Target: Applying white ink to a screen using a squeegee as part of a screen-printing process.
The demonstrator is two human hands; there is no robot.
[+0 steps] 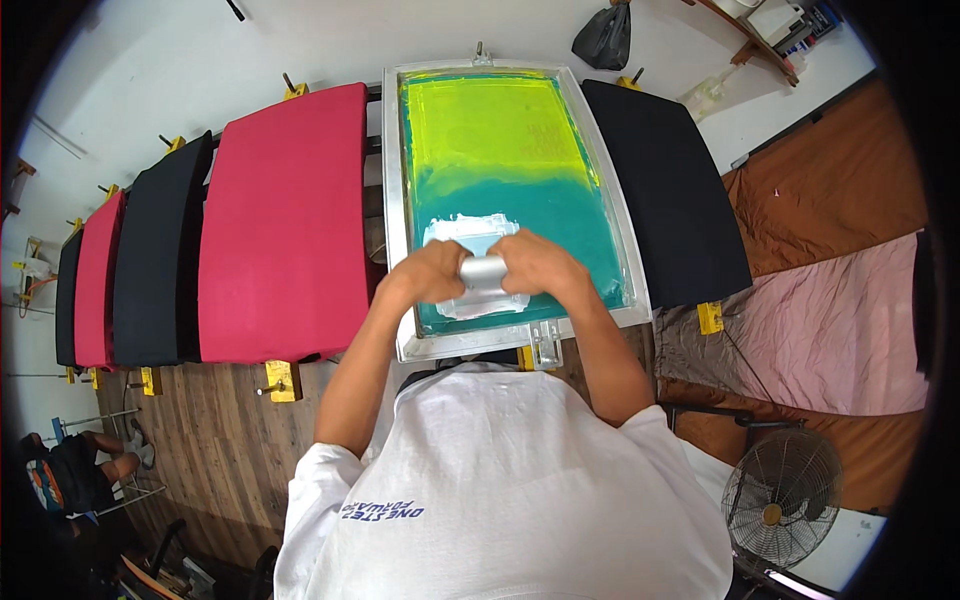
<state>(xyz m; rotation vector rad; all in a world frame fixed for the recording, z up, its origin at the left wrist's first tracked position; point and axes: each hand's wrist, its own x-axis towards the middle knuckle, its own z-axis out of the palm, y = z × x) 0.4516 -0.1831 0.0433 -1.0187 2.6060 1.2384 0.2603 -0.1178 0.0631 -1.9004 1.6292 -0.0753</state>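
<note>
Both my left hand and my right hand are closed around the ends of a silver squeegee handle. The squeegee is over a patch of white ink in the lower left part of a screen, whose mesh is bright yellow-green at the far end and teal nearer me. An aluminium frame surrounds the mesh, with a metal clamp at its near edge. The squeegee's blade is mostly hidden by my hands and the handle.
Red platens and black platens line the left; another black platen sits right. A person is at the lower left. A fan stands lower right, near draped cloths. A black bag hangs on the wall.
</note>
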